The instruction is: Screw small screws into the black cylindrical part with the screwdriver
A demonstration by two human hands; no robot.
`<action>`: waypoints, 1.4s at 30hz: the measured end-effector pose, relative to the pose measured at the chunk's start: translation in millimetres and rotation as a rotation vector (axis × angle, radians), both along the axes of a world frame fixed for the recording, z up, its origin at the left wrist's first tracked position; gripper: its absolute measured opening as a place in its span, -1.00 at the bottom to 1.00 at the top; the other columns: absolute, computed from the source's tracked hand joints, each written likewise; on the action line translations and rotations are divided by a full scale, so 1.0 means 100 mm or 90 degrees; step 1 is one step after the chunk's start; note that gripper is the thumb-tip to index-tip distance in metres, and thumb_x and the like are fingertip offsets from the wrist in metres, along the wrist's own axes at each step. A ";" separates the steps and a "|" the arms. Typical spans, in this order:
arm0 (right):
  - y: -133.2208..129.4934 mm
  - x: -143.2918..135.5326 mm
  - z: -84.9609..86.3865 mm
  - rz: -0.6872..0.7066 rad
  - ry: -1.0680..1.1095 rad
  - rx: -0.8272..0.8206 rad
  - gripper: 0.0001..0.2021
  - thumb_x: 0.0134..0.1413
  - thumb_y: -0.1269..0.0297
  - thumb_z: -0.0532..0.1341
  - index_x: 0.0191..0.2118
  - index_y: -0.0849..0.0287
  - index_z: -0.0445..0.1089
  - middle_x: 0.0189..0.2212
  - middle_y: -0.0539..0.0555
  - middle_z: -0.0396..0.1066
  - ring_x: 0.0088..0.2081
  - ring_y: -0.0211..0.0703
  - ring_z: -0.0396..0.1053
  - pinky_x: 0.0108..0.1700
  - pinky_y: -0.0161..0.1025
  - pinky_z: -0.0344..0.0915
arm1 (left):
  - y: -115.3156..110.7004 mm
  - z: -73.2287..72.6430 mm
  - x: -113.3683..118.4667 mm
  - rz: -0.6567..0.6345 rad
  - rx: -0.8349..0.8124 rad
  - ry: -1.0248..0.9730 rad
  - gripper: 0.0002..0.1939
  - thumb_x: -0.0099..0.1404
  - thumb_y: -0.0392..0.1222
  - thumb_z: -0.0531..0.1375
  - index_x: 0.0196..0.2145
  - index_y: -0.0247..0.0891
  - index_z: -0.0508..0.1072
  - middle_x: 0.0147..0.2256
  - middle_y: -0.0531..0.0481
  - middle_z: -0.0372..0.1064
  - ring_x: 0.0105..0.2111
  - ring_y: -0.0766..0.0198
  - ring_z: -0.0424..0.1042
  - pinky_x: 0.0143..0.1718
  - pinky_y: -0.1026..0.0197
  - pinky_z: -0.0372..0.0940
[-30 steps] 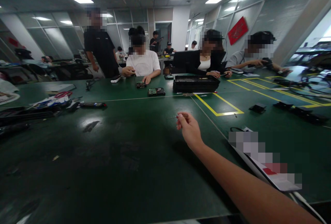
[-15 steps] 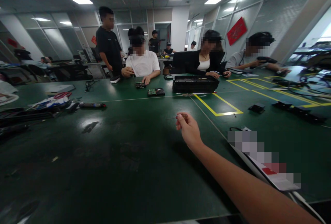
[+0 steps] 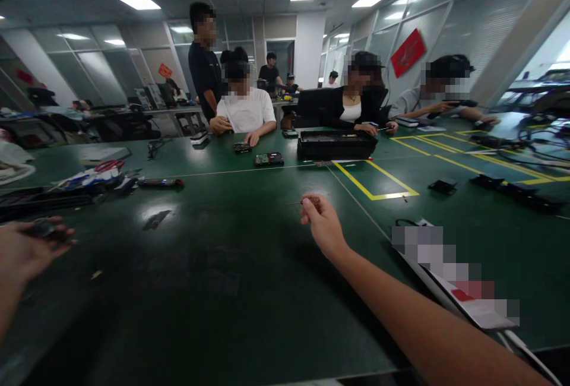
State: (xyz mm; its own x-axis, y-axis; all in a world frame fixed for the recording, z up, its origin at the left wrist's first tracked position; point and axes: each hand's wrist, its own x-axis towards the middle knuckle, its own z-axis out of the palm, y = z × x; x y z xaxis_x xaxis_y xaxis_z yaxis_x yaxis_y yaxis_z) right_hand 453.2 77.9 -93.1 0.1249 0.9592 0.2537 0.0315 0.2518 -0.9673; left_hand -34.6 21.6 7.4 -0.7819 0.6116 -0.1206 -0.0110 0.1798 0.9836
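My right hand [image 3: 321,217] is closed around a small screwdriver above the table. The screwdriver's thin metal shaft [image 3: 293,203] points left, and a bit of red shows at my fingertips; most of the handle is hidden in the hand. At the left edge my left hand [image 3: 33,249] has come into view, palm turned up and slightly blurred. In it lies a small dark object [image 3: 44,229], with fingers curled about it; its kind is not clear. The green table top [image 3: 169,315] stretches beneath both hands.
Scissors with red handles [image 3: 109,165] lie on a cluttered pile at left, near a dark pen-like tool [image 3: 160,183]. Ahead are a circuit board unit [image 3: 269,159] and a long black casing [image 3: 337,145]. A pixelated sheet [image 3: 463,295] lies right of my arm. Co-workers sit opposite.
My left hand has entered from the left with the dark object. My right hand stays almost where it was, still holding the screwdriver. A standing person in black has shifted right.
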 end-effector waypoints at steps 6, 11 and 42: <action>-0.02 0.00 0.03 0.031 -0.041 -0.009 -0.70 0.22 0.00 0.18 -0.19 0.14 0.44 -0.51 -0.05 0.37 -0.50 -0.21 0.34 -0.38 -0.21 0.28 | 0.46 -0.15 0.90 -0.201 0.126 -0.189 -0.74 0.32 -0.34 -0.11 -0.33 -0.38 0.36 -0.54 0.00 0.28 -0.38 0.27 0.33 -0.31 0.21 0.38; -0.07 0.02 0.09 0.015 -0.125 0.005 -0.60 0.18 -0.12 0.22 -0.46 0.12 0.37 -0.57 -0.03 0.34 -0.51 -0.20 0.30 -0.41 -0.21 0.21 | 0.58 -0.28 1.90 -0.397 0.140 -0.268 -0.77 0.10 -0.33 -0.01 -0.31 -0.33 0.39 -0.51 -0.06 0.27 -0.40 0.16 0.37 -0.32 0.12 0.38; -0.19 -0.03 0.20 0.016 -0.177 0.057 -0.70 0.16 -0.04 0.26 -0.34 0.11 0.46 -0.49 0.03 0.49 -0.47 -0.16 0.38 -0.41 -0.21 0.25 | 0.38 -1.02 2.70 -0.715 0.098 0.377 -0.71 0.29 -0.19 0.25 -0.02 -0.16 0.48 -0.07 -0.02 0.47 -0.05 0.09 0.43 0.04 0.06 0.29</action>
